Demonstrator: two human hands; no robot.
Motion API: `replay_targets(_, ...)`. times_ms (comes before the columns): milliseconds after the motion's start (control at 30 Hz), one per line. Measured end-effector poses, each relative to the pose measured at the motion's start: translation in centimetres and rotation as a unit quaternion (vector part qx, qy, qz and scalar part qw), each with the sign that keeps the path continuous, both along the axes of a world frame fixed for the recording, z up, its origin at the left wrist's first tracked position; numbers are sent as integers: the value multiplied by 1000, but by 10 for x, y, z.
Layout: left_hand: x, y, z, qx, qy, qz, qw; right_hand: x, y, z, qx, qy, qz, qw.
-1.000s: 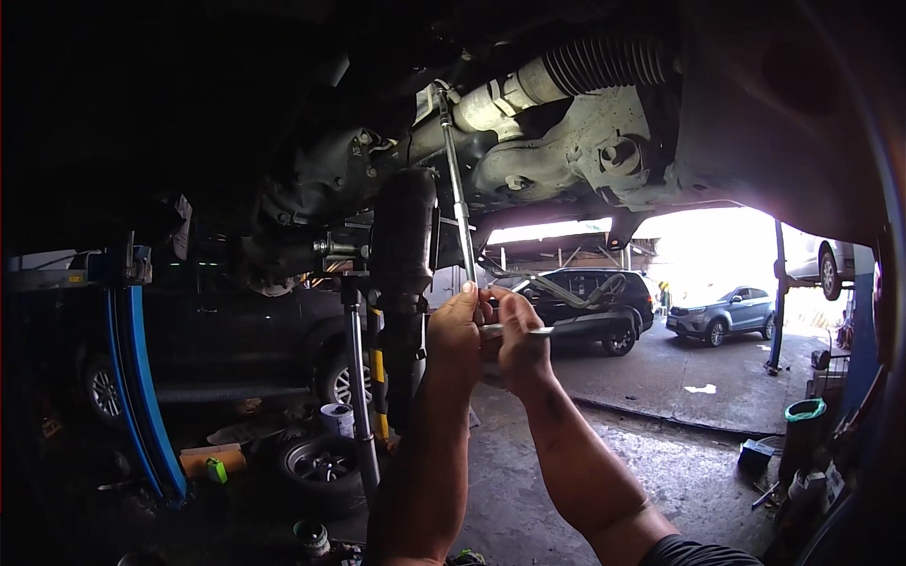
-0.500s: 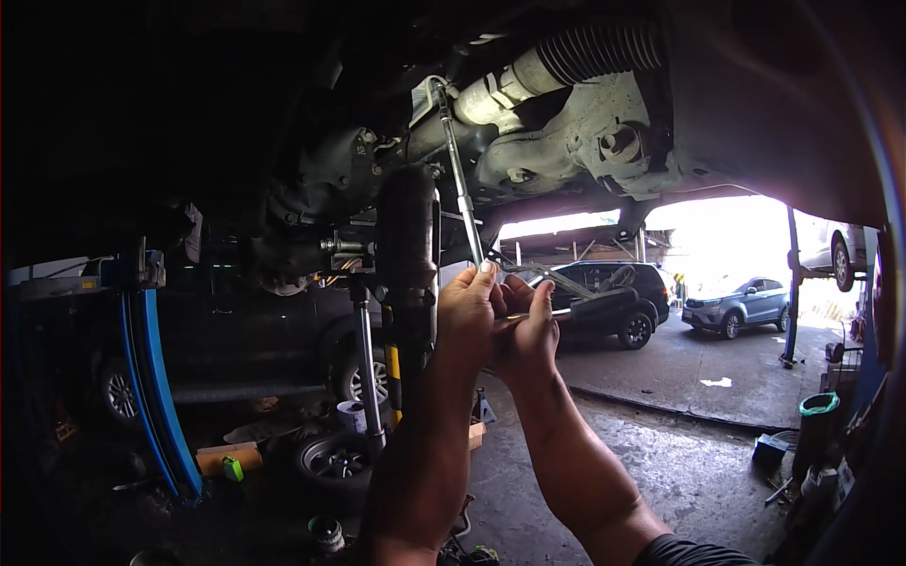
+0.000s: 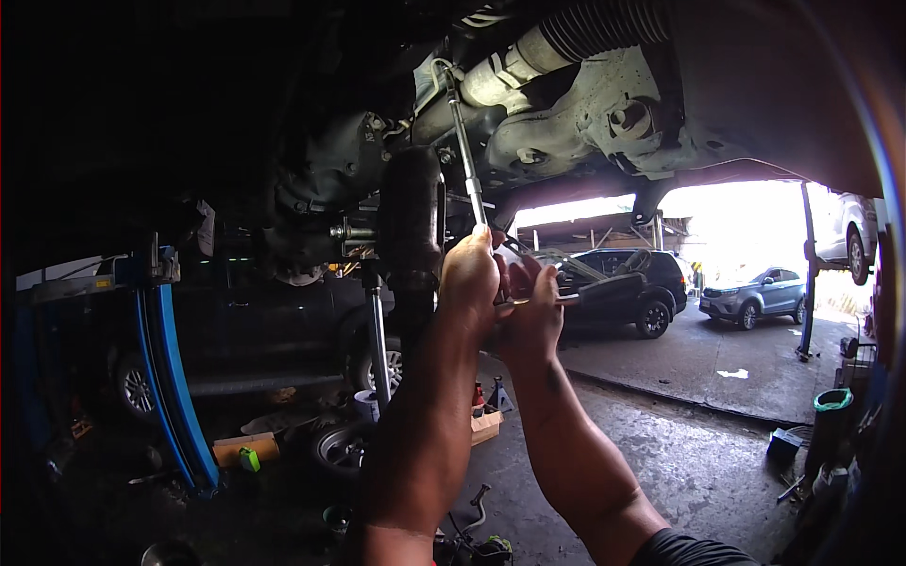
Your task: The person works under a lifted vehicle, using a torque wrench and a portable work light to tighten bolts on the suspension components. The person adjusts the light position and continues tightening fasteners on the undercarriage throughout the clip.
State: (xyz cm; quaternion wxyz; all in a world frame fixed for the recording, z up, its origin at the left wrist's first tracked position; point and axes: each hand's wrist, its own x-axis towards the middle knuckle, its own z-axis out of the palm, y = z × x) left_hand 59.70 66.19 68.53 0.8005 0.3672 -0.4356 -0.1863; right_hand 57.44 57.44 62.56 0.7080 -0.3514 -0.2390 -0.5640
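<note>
Above me is the greasy underside of a raised vehicle. A long silver socket extension bar (image 3: 465, 156) rises steeply to a spot beside a pale pipe (image 3: 491, 83); its upper end is hard to make out there. My left hand (image 3: 470, 275) is closed round the bar's lower end, thumb upward. Just right of it and slightly lower, my right hand (image 3: 530, 316) grips the metal turning handle (image 3: 566, 300), whose end sticks out past the fingers. Between the hands, the joint of handle and bar is mostly hidden.
A dark cylindrical part (image 3: 411, 212) hangs close left of my forearms. Beyond it stand a blue lift post (image 3: 175, 377) and a silver pole (image 3: 379, 344). A wheel (image 3: 342, 448), a cardboard box (image 3: 486, 426) and a jack stand (image 3: 500, 394) are on the floor. Parked cars stand behind.
The view has shifted, so the background sits further right and the underside higher. Both hands keep their hold on the tool; the handle's protruding end now sits at a slightly different angle.
</note>
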Motion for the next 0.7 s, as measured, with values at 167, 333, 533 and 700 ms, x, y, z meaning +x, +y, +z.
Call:
replay_targets(167, 38, -11, 8, -75, -223, 228, 945, -3, 32, 2, -279, -91, -549, 783)
replay_targets(333, 7, -2, 7, -30, -26, -71, 997, -3, 11, -6, 43, -68, 195, 977)
replay_targets(533, 5, 10, 18, -42, -30, 47, 998, -3, 38, -2, -169, -84, -264, 946)
replay_targets(700, -11, 6, 19, 7, -9, -34, 999, -11, 12, -1, 8, -30, 10, 999)
